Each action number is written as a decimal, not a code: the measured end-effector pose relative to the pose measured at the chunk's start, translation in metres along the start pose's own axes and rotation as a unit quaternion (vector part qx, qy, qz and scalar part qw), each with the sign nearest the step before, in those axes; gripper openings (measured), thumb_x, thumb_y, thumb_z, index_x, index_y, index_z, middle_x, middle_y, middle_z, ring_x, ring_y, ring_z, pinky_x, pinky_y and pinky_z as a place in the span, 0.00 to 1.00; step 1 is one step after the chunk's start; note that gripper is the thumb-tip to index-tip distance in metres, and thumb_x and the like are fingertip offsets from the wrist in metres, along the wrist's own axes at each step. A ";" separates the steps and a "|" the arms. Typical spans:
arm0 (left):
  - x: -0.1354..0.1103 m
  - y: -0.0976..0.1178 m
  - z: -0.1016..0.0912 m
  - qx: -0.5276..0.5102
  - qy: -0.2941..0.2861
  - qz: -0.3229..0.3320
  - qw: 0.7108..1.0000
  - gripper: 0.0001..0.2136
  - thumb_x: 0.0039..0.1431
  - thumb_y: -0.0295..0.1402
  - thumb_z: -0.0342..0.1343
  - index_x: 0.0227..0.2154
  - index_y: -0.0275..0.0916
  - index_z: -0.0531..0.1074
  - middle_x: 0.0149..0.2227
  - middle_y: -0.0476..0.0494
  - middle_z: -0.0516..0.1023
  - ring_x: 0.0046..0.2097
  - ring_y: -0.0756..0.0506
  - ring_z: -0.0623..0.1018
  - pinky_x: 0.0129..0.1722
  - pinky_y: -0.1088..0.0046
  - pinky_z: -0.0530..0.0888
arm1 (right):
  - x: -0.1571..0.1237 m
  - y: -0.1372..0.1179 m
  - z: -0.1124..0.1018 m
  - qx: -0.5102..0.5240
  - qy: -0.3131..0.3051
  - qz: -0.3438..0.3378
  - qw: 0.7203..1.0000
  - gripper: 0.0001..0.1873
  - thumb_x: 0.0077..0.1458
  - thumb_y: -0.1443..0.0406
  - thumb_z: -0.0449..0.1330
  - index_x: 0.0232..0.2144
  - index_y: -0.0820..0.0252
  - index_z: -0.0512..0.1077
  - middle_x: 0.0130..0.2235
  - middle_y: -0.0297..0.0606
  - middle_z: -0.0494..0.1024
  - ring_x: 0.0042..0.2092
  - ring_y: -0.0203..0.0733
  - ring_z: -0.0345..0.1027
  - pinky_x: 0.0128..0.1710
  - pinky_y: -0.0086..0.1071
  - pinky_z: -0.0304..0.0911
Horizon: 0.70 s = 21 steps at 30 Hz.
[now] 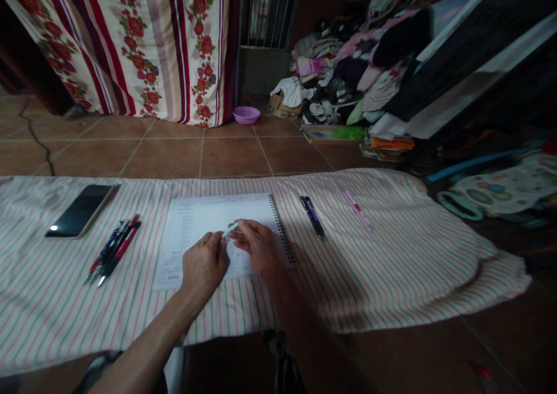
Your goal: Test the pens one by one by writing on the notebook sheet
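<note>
Over a spiral notebook (235, 207), my two hands meet at a slim light-blue pen (230, 230). My left hand (201, 264) is closed around its lower left end. The fingers of my right hand (257, 244) pinch the upper right end. Some faint handwriting shows on the white page below, and printed text runs along the notebook's left side. Right of the spiral binding lie two dark pens (312, 217) side by side. A pink-and-white pen (357, 212) rests farther right. Several black, red and blue pens (115, 249) are bunched to the left of the notebook.
A striped cloth (400, 266) covers the low surface under everything. At its left lies a dark-screened phone (82, 211). Beyond are a tiled floor (174, 150), a floral curtain (152, 46), a purple basin (246, 114) and a heap of clothes (357, 63).
</note>
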<state>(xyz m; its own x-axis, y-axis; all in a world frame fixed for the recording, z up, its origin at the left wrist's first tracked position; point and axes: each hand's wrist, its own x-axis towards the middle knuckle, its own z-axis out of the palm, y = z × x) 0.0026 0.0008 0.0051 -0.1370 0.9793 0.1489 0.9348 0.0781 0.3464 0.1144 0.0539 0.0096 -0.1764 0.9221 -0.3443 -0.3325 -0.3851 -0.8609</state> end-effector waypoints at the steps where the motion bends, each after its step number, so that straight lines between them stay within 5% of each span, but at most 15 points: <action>1: 0.000 0.000 0.000 -0.001 -0.001 -0.002 1.000 0.13 0.60 0.32 0.42 0.41 0.38 0.70 0.32 0.46 0.75 0.33 0.47 0.75 0.28 0.73 0.63 | 0.000 0.000 0.000 0.009 -0.003 0.004 1.000 0.17 0.38 0.54 0.65 0.25 0.62 0.72 0.27 0.36 0.76 0.30 0.37 0.73 0.25 0.25 0.64; 21: -0.001 0.001 -0.001 0.009 -0.005 -0.002 1.000 0.13 0.60 0.32 0.42 0.41 0.39 0.70 0.32 0.45 0.76 0.32 0.46 0.76 0.26 0.73 0.63 | -0.001 0.001 0.001 -0.016 0.004 -0.003 1.000 0.16 0.39 0.54 0.65 0.25 0.62 0.73 0.27 0.37 0.77 0.31 0.38 0.73 0.26 0.26 0.65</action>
<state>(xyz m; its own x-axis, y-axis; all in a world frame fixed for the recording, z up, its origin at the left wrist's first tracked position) 0.0034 -0.0001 0.0059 -0.1371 0.9807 0.1391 0.9399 0.0844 0.3307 0.1135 0.0527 0.0094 -0.1677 0.9250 -0.3409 -0.3038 -0.3775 -0.8748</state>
